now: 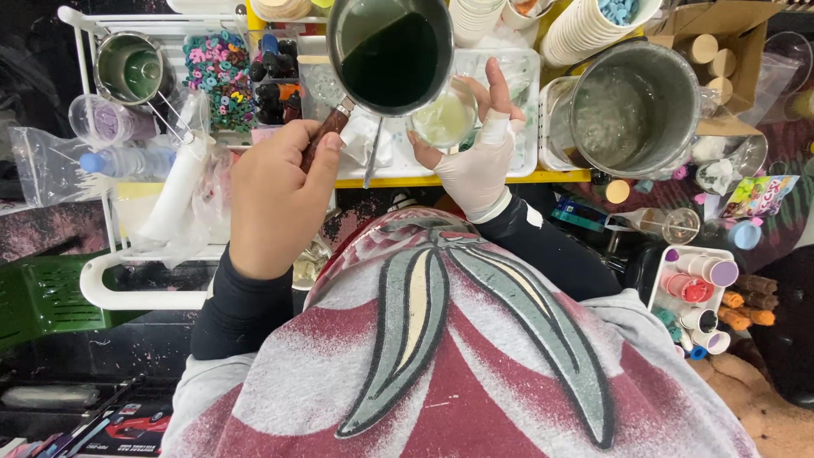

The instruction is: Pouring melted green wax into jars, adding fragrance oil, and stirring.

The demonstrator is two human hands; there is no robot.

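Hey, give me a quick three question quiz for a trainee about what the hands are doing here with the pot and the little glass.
1. True or false: the left hand grips the wooden handle of the small metal pot.
2. What colour is the liquid in that pot? A) red B) dark green C) clear
3. Fill in: the right hand, in a white fingerless glove, holds a small ____ under the pot's rim.

Key
1. True.
2. B; the pot is tilted toward the small glass.
3. Glass; it holds something pale. The large steel pot to the right stands untouched.
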